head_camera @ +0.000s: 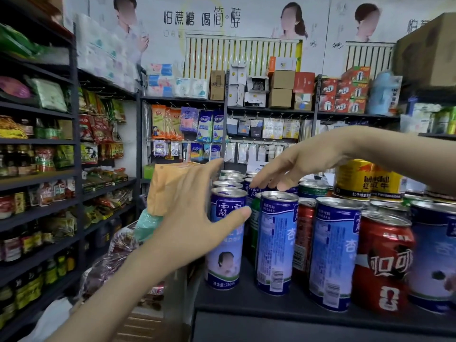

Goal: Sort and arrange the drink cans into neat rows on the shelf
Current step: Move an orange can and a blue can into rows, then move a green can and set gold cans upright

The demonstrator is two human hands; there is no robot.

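Observation:
A row of tall blue and white cans runs back along the left edge of the black shelf (pixel 246 307). My left hand (pixel 197 218) is spread beside the front blue can (pixel 225 257), with its thumb lying against that can's upper wall and the fingers straight. My right hand (pixel 296 169) reaches in from the right, fingers extended, their tips over the tops of blue cans further back (pixel 230 179). Two more blue cans (pixel 277 243) (pixel 333 255) stand at the front, with a red cola can (pixel 385 265) to their right. Gold energy-drink cans (pixel 367 180) are stacked at the back right.
A green can (pixel 255 218) and another red can (pixel 304 233) stand behind the front cans. A tan paper packet (pixel 170 186) sits left of the shelf. Dark racks of packaged goods (pixel 49 169) fill the left side and the back wall.

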